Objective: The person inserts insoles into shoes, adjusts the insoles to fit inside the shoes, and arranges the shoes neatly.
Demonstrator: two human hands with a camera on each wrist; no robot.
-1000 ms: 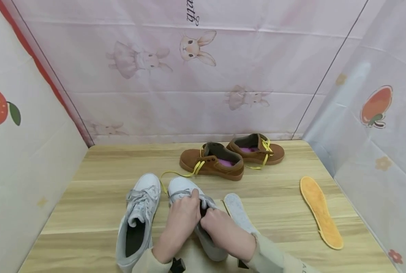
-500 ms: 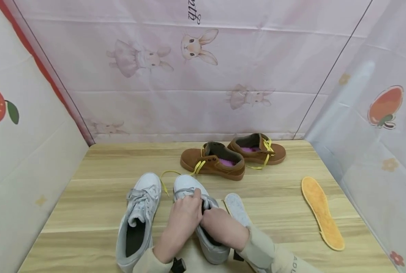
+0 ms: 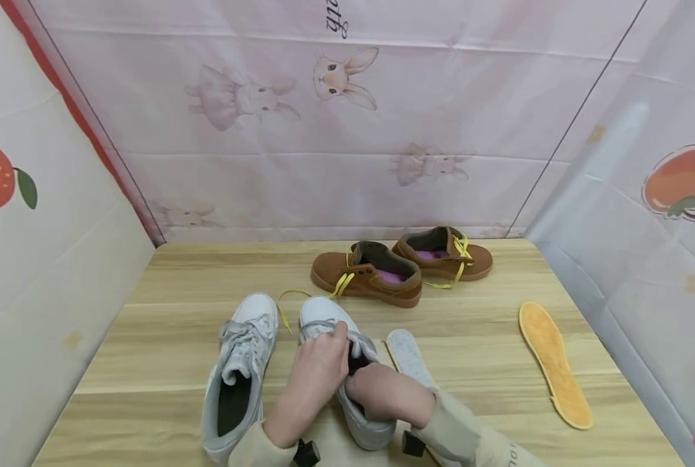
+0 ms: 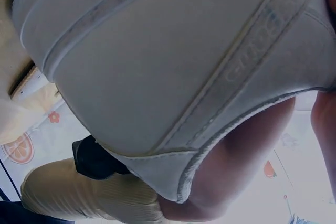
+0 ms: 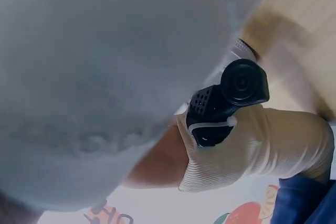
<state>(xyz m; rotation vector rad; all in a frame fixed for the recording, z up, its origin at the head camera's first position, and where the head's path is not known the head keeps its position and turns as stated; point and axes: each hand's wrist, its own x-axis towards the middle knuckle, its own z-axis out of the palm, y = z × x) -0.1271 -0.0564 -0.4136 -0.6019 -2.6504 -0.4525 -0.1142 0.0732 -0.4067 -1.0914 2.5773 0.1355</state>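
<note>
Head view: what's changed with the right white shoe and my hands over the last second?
The right white shoe has shifted slightly right, widening the gap to the left white shoe. The right hand has reached deeper into its opening, hiding the fingers. The left hand keeps its grip on the upper. The left white shoe, nearer brown shoe and orange insole stayed put.

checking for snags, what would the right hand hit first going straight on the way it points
Most likely the inside of the white shoe the right hand reaches into; its fingers are hidden there, so which part is unclear.
</note>
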